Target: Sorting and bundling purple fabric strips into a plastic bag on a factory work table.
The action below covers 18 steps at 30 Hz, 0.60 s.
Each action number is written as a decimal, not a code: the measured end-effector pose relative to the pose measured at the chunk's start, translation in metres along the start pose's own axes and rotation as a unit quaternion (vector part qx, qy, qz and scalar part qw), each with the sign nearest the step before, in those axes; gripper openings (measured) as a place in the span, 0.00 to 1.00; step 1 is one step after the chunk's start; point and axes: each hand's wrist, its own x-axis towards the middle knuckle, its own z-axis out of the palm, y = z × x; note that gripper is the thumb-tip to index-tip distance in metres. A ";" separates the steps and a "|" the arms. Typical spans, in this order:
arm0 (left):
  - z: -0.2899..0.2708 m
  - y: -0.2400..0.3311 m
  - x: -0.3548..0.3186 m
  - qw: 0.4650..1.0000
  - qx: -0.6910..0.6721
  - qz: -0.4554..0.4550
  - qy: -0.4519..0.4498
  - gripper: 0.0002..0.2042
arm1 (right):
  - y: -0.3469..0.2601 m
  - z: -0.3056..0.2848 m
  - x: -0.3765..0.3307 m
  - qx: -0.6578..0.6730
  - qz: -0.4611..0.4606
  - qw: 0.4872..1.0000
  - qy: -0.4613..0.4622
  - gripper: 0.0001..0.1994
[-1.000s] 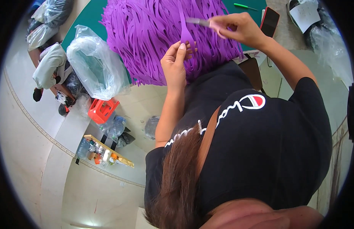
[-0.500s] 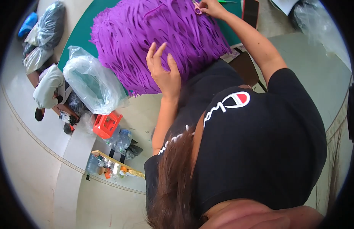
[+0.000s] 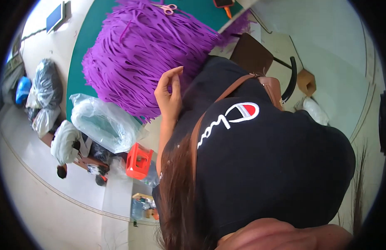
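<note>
A large heap of purple material cut into thin strips (image 3: 138,62) covers much of the green table (image 3: 78,75). My left hand (image 3: 170,93) hovers over the heap's near edge, its fingers loosely bent and apart from the thumb, with nothing seen between them. Whether it touches the strips I cannot tell. At the heap's far edge lies a pair of pink-handled scissors (image 3: 168,8), and no hand is on it. My right hand is outside the picture.
A clear plastic bag (image 3: 105,125) sits at the table's left edge, above a red stool (image 3: 139,161). A dark-screened device (image 3: 223,3) and an orange-handled tool (image 3: 228,12) lie at the far right. A brown chair (image 3: 251,54) stands right. Another person (image 3: 66,143) is far left.
My right hand has let go of the scissors and left the picture. My left hand's fingers have bent from more spread. The view has turned, bringing the chair more into sight.
</note>
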 end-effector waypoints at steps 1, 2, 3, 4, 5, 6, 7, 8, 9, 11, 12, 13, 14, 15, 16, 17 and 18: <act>-0.003 0.002 -0.007 1.000 0.001 0.003 -0.005 0.08 | 0.000 0.000 -0.011 0.036 0.004 0.999 -0.002 0.20; 0.000 0.004 -0.011 0.999 0.012 0.009 -0.035 0.08 | -0.032 0.055 0.005 0.078 0.009 0.997 0.007 0.20; 0.003 0.004 -0.013 0.998 0.026 0.016 -0.059 0.08 | -0.039 0.067 0.011 0.119 0.008 0.993 0.010 0.21; 0.007 0.003 -0.014 0.997 0.026 0.022 -0.069 0.08 | -0.045 0.073 0.016 0.157 0.010 0.987 0.012 0.21; 0.011 0.002 -0.014 0.993 0.043 0.041 -0.104 0.08 | -0.050 0.074 0.020 0.195 0.010 0.981 0.012 0.21; 0.012 0.002 -0.019 0.987 0.063 0.056 -0.135 0.08 | -0.053 0.076 0.023 0.231 0.012 0.973 0.005 0.22; 0.015 0.000 -0.023 0.985 0.055 0.047 -0.159 0.08 | -0.056 0.080 0.026 0.270 0.014 0.963 0.001 0.22; 0.019 0.001 -0.025 0.983 0.059 0.049 -0.166 0.08 | -0.059 0.083 0.032 0.308 0.015 0.951 -0.003 0.23; 0.026 0.001 -0.025 0.972 0.066 0.057 -0.217 0.09 | -0.065 0.080 0.048 0.344 0.017 0.939 -0.005 0.23; 0.039 -0.006 -0.026 0.957 0.066 0.076 -0.271 0.13 | -0.071 0.074 0.063 0.404 0.019 0.914 -0.029 0.25; 0.046 -0.015 -0.025 0.955 0.056 0.089 -0.278 0.16 | -0.079 0.079 0.073 0.430 0.022 0.901 -0.045 0.25; 0.050 -0.031 -0.023 0.955 0.032 0.027 -0.293 0.21 | -0.083 0.088 0.071 0.455 0.028 0.888 -0.064 0.26; 0.059 -0.025 -0.029 0.952 0.037 0.028 -0.303 0.21 | -0.061 0.083 0.106 0.244 -0.089 0.965 -0.032 0.27; 0.068 -0.011 -0.032 0.930 -0.002 -0.019 -0.367 0.22 | -0.042 0.080 0.141 0.016 -0.199 0.980 0.004 0.30; 0.068 -0.004 -0.033 0.906 -0.041 -0.070 -0.417 0.22 | -0.052 0.087 0.155 0.022 -0.204 0.979 -0.002 0.30; 0.064 -0.005 -0.035 0.903 0.039 0.093 -0.418 0.16 | -0.072 0.094 0.161 -0.034 -0.071 0.997 -0.025 0.30; 0.058 -0.002 -0.038 0.901 0.044 0.091 -0.421 0.16 | -0.081 0.098 0.160 -0.089 0.064 0.993 -0.047 0.30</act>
